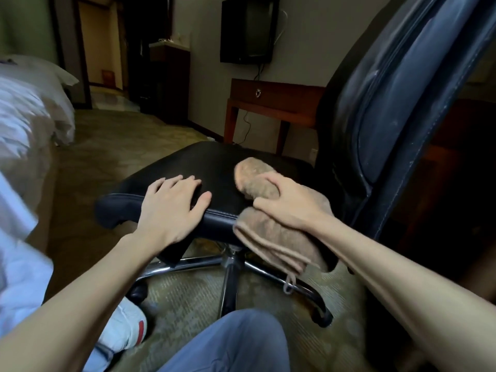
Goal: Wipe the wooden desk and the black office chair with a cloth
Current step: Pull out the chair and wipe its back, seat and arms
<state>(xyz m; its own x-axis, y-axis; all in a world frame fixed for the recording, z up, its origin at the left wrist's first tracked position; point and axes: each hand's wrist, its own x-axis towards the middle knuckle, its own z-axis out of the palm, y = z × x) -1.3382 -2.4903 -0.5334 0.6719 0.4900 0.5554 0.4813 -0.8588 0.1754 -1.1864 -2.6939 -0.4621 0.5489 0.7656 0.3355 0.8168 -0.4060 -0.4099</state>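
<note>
The black office chair fills the middle of the view, its seat facing me and its tall backrest rising at the right. My left hand lies flat on the near edge of the seat, fingers spread. My right hand grips a folded tan cloth on the seat's right side; one rolled end sticks out past my fingers and the rest hangs over the seat edge. The wooden desk stands against the far wall behind the chair.
A bed with white linen is at the left. A dark TV hangs on the wall above the desk. The chair's chrome star base stands on patterned carpet. My knee in blue trousers is at the bottom.
</note>
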